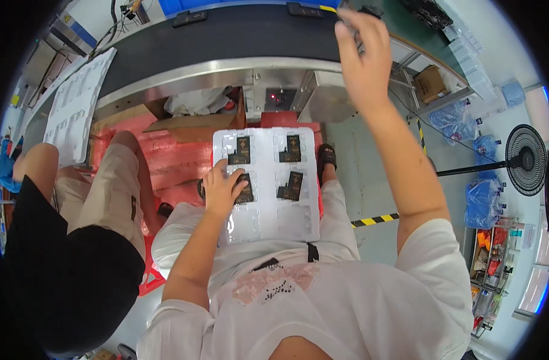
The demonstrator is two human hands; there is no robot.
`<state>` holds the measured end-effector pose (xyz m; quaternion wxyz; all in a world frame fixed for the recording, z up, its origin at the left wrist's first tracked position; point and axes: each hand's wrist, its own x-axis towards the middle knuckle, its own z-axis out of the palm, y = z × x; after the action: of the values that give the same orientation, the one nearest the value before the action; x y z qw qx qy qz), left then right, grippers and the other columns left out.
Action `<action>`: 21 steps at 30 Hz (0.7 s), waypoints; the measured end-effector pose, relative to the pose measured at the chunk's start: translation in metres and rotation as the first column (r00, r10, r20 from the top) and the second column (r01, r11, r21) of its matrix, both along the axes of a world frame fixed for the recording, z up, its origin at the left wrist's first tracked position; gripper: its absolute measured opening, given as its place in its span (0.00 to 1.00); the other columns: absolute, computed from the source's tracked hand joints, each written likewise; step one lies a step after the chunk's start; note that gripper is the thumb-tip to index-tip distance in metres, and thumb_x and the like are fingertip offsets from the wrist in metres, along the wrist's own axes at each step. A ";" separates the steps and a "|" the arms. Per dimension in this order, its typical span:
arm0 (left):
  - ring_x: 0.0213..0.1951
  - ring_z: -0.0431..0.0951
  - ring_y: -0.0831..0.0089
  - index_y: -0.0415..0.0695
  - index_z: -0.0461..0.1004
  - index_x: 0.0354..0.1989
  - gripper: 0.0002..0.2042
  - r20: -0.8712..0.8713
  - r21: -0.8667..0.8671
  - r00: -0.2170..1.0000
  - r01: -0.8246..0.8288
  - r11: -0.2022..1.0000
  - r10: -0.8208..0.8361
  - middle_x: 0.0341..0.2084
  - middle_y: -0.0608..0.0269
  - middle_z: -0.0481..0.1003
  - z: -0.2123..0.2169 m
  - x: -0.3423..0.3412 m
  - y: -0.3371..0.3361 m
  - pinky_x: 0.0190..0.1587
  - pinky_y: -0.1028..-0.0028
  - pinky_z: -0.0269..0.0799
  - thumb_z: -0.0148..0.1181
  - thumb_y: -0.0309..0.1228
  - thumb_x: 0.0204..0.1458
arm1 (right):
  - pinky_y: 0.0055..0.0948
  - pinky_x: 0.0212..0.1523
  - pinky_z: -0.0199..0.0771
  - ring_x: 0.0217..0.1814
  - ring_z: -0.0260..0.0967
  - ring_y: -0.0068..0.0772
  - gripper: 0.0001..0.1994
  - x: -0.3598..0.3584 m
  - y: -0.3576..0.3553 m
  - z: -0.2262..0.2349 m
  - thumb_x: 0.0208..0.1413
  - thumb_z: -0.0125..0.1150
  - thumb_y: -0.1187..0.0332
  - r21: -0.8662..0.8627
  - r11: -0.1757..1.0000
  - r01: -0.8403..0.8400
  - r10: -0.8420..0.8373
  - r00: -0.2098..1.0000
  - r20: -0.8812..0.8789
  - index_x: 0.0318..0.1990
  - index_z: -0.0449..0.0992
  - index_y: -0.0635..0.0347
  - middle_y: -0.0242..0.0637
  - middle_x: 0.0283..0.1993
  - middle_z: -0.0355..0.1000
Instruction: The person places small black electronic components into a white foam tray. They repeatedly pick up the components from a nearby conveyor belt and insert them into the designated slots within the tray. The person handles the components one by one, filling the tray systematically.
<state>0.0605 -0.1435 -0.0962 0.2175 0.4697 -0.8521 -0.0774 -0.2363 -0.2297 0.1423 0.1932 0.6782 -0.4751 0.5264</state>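
A white plastic tray (pixel 268 225) with moulded pockets rests across my lap. In it lie flat black phone batteries with a notched corner: an upper-left one (pixel 239 150), an upper-right one (pixel 290 149) and a slightly tilted one (pixel 290 186) below that. My left hand (pixel 219 187) is over the left side of the tray, thumb and fingers closed on the left battery of the second row (pixel 245 189), partly covering it. My right hand (pixel 365 57) is raised over the far right of the dark conveyor belt (pixel 226 42), fingers apart and slightly blurred; no held thing shows.
Two flat black items, one at the left (pixel 190 18) and one at the right (pixel 304 10), lie on the belt. To my left sits a co-worker (pixel 76 264) beside another white tray (pixel 76 108). A cardboard box (pixel 193 125) stands beneath the belt; a black fan (pixel 524 159) is at right.
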 end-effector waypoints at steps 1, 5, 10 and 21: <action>0.51 0.60 0.54 0.53 0.69 0.51 0.25 -0.016 0.023 0.999 -0.048 0.999 0.048 0.55 0.54 0.58 -0.003 -0.002 0.000 0.52 0.53 0.54 0.59 0.47 0.43 | 0.33 0.50 0.63 0.50 0.64 0.40 0.17 -0.006 -0.024 0.008 0.52 0.56 0.58 0.095 0.989 0.111 -0.113 0.994 0.013 0.44 0.74 0.61 0.44 0.46 0.69; 0.56 0.56 0.51 0.51 0.60 0.58 0.34 0.031 -0.020 0.995 -0.093 0.995 0.093 0.57 0.49 0.55 -0.004 -0.008 -0.010 0.55 0.51 0.51 0.60 0.50 0.42 | 0.35 0.54 0.61 0.57 0.60 0.49 0.30 -0.072 -0.128 -0.006 0.47 0.57 0.45 0.568 0.634 0.525 -0.678 0.731 0.082 0.46 0.72 0.66 0.52 0.51 0.66; 0.47 0.67 0.55 0.42 0.69 0.47 0.21 -0.029 0.000 0.997 0.075 0.997 -0.075 0.46 0.50 0.67 0.056 -0.012 -0.019 0.49 0.58 0.62 0.62 0.36 0.43 | 0.36 0.44 0.69 0.39 0.70 0.52 0.37 -0.119 -0.157 -0.038 0.41 0.59 0.39 0.823 0.525 0.216 -0.475 0.877 0.073 0.39 0.73 0.73 0.55 0.37 0.72; 0.39 0.74 0.59 0.48 0.74 0.43 0.15 0.230 -0.188 0.941 0.295 0.937 -0.250 0.37 0.50 0.74 0.216 -0.158 -0.302 0.41 0.65 0.68 0.49 0.24 0.47 | 0.26 0.32 0.68 0.30 0.69 0.29 0.11 -0.047 0.025 0.020 0.52 0.56 0.66 0.193 0.833 -0.519 0.158 0.558 0.815 0.38 0.71 0.63 0.35 0.31 0.71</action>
<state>-0.0973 -0.4456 0.1201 0.1673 0.3251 -0.9301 0.0357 -0.2838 -0.2051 0.1622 -0.2843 0.4912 -0.4667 0.6783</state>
